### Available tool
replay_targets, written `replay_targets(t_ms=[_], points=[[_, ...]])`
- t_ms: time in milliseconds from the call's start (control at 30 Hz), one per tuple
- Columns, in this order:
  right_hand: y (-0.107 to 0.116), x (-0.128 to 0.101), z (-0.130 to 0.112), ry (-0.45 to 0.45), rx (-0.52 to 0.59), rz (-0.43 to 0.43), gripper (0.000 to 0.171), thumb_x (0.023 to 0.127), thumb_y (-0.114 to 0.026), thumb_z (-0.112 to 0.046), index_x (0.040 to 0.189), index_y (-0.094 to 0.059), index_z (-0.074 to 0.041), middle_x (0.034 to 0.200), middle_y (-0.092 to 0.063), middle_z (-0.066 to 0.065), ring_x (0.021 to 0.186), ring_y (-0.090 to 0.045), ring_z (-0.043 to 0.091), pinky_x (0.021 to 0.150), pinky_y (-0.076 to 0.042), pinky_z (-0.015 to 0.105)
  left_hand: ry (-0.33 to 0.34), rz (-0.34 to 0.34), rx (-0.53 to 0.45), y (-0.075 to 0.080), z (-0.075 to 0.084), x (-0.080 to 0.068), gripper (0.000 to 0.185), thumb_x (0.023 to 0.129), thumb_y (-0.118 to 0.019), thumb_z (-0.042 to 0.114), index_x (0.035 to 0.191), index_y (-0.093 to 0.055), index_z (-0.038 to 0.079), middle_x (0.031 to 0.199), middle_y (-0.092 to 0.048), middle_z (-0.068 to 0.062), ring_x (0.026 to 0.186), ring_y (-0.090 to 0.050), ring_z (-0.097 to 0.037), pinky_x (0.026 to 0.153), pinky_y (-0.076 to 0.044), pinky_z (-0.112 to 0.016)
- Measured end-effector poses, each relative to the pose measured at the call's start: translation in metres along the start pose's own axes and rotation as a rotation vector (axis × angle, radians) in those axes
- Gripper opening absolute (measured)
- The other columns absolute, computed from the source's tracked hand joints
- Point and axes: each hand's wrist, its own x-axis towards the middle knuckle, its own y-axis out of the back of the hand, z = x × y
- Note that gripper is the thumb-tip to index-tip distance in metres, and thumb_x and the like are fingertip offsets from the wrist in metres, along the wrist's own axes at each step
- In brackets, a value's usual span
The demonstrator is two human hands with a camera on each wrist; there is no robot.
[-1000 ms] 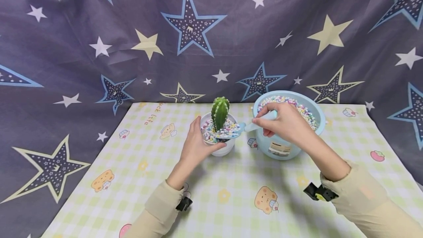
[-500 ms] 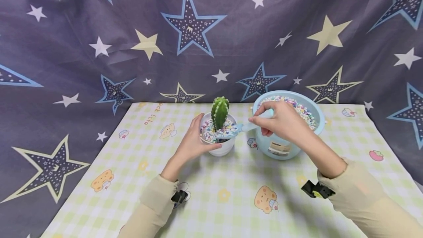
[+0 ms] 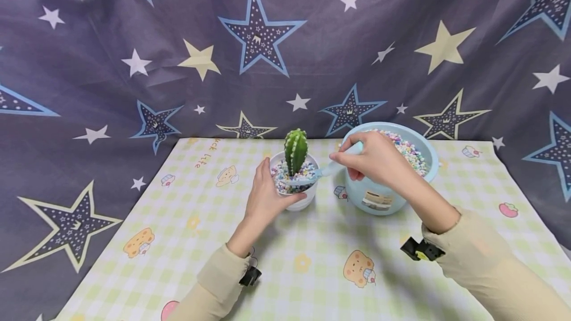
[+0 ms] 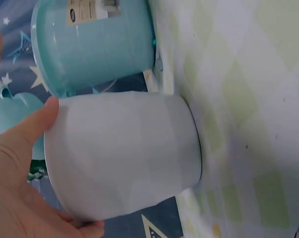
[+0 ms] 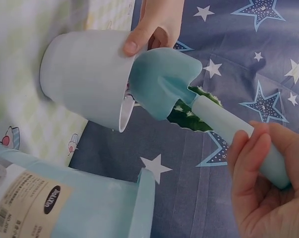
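Observation:
A green cactus stands upright in a white flowerpot among small pastel pebbles. My left hand holds the pot at its upper left side, thumb along the front near the rim. The handle of a light blue toy-sized trowel is in the grip of my right hand. Its blade lies over the pot's opening, close to the cactus; in the right wrist view its underside shows and covers part of the plant.
A light blue bucket filled with similar pebbles stands right of the pot, partly behind my right hand. The table has a green checked cloth. A dark star-patterned curtain hangs behind it.
My right hand and the trowel have shifted slightly left, and the blade carries fewer pebbles than before. The left hand stays at the pot; its wrist moved left, then back.

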Motion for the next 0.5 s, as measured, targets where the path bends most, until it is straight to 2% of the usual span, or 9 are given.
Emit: replay_targets(t_ms=[200,333,500], points=[[0.001,0.004,-0.004,-0.003,0.001,-0.008,0.028,0.092,-0.069,-0.041,0.093,-0.071,-0.013,0.054,-0.064,0.001,0.056,-0.066,0.023,0.054,-0.047,0.026,-0.031,-0.093,-0.061,0.007,-0.011,0.007,0.132,0.066,-0.090,0.049,0.160,-0.010,0.004,0.165,-0.018,-0.019,0.148,-0.031,-0.039,0.122,-0.030,-0.053],[0.002,0.007,-0.006,-0.015,0.023,-0.015,0.028,0.093,-0.068,-0.040,0.092,-0.070,-0.012,0.054,-0.065,0.002,0.054,-0.065,0.021,0.048,-0.043,0.026,-0.064,-0.161,-0.101,0.012,-0.020,0.014,0.131,0.066,-0.090,0.047,0.160,-0.008,0.007,0.166,-0.015,-0.018,0.149,-0.029,-0.039,0.123,-0.027,-0.055],[0.003,0.012,-0.005,-0.051,0.075,-0.032,0.032,0.093,-0.068,-0.041,0.092,-0.070,-0.009,0.056,-0.066,0.003,0.055,-0.067,0.023,0.047,-0.047,0.026,-0.106,-0.182,-0.116,0.015,-0.024,0.018,0.129,0.067,-0.090,0.044,0.161,-0.009,0.009,0.167,-0.015,-0.016,0.150,-0.027,-0.039,0.123,-0.025,-0.057]])
